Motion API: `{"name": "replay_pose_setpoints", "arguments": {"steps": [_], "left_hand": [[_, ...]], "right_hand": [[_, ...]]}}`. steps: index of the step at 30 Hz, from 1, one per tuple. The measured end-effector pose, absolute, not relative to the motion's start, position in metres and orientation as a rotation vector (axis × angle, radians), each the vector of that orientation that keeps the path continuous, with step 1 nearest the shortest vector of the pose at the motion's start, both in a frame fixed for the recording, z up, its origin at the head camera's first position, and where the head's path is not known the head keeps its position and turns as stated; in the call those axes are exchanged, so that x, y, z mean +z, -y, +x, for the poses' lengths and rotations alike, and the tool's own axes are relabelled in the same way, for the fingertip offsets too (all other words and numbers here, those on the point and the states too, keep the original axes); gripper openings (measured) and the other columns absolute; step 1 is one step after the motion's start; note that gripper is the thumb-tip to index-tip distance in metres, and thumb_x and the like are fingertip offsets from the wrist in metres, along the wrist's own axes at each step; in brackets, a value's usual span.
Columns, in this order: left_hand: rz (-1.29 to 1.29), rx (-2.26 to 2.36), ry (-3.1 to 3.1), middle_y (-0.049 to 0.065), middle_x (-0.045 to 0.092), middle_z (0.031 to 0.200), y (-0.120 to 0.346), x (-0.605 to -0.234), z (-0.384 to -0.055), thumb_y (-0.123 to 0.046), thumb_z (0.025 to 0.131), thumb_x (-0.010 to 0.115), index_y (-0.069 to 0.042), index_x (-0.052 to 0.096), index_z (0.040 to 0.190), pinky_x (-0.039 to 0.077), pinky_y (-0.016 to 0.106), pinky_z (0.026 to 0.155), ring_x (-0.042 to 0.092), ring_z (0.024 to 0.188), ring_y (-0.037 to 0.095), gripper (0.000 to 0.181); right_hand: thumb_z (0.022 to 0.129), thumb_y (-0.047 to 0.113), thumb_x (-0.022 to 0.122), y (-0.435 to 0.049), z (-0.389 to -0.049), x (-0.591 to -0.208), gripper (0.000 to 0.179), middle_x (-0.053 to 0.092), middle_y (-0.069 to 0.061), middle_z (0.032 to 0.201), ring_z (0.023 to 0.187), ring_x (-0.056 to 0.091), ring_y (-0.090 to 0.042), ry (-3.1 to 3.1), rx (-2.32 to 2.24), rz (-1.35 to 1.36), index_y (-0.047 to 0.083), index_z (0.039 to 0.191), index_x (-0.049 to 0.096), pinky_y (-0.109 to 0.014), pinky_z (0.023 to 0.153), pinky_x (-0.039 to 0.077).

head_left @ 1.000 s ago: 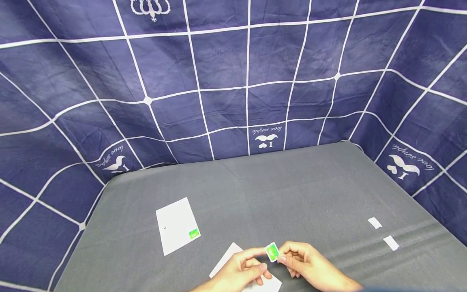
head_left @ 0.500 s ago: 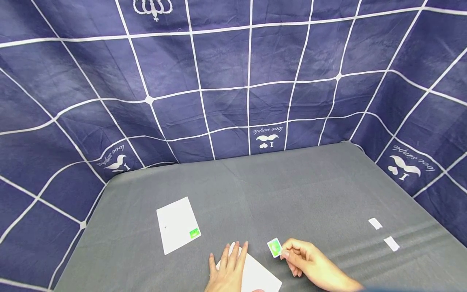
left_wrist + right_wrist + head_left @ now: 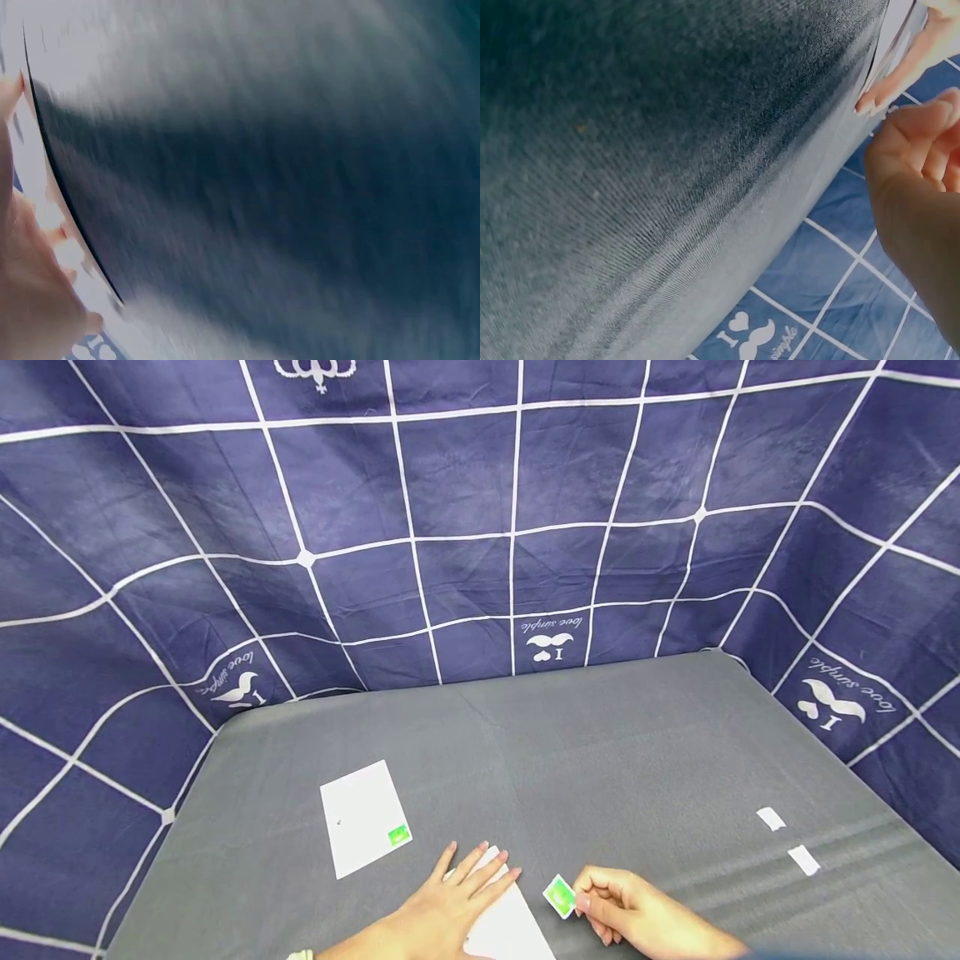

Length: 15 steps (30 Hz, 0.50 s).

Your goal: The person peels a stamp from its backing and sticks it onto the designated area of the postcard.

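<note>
My left hand [image 3: 446, 910] lies with spread fingers on a white rectangular sheet [image 3: 510, 918] at the front edge of the view. To its right, my right hand [image 3: 622, 906] pinches a small green sticker [image 3: 558, 896] with a white border by one corner, between thumb and index finger. The sticker is held beside the sheet, apart from it. In the left wrist view, the left hand [image 3: 37, 277] shows only at the left edge. The right wrist view catches the curled right hand [image 3: 915, 150], its sticker hidden, with left fingers [image 3: 900, 79] beyond.
Another white sheet [image 3: 360, 822] lies farther left, a green sticker [image 3: 399, 835] on its near right corner. Two small white paper pieces [image 3: 770, 818] lie at the right. The grey cloth-covered table [image 3: 600, 752] is bounded by blue checked fabric [image 3: 465, 485].
My left index finger has left the sticker, and the hand has spread over the sheet, which has turned slightly. My right hand, keeping the sticker, has moved slightly nearer the front edge.
</note>
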State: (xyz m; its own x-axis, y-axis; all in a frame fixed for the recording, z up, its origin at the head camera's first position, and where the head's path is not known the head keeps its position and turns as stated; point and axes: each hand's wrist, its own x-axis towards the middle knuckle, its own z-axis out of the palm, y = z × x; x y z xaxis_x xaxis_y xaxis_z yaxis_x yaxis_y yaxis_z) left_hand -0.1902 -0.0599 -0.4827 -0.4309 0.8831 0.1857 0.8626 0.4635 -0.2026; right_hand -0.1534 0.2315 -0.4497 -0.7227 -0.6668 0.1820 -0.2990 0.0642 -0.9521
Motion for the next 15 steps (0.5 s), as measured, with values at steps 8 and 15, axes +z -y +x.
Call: {"name": "replay_pose_setpoints", "arguments": {"steps": [8,15], "left_hand": [[-1.51,-0.616,2.639,-0.006,0.057,0.123,0.056,-0.462,-0.193,-0.047,0.085,0.067,-0.015,0.059,0.124,0.04,0.038,0.095,0.049,0.118,0.012,0.051],[-1.179,-1.914,2.8,-0.019,0.059,0.063,0.031,-0.447,-0.17,-0.016,0.084,0.073,-0.008,0.072,0.076,0.045,0.015,0.05,0.05,0.055,-0.009,0.011]], "right_hand": [[0.098,0.004,0.048,-0.225,-0.154,-0.446,0.015,0.042,-0.002,0.06,0.056,0.038,0.009,-1.934,-1.424,-1.012,0.007,0.085,0.055,-0.015,0.043,0.031],[0.098,0.012,0.052,-0.21,-0.162,-0.434,0.015,0.035,0.011,0.061,0.055,0.029,0.012,-2.011,-1.046,-1.242,0.012,0.083,0.054,-0.013,0.043,0.029]]}}
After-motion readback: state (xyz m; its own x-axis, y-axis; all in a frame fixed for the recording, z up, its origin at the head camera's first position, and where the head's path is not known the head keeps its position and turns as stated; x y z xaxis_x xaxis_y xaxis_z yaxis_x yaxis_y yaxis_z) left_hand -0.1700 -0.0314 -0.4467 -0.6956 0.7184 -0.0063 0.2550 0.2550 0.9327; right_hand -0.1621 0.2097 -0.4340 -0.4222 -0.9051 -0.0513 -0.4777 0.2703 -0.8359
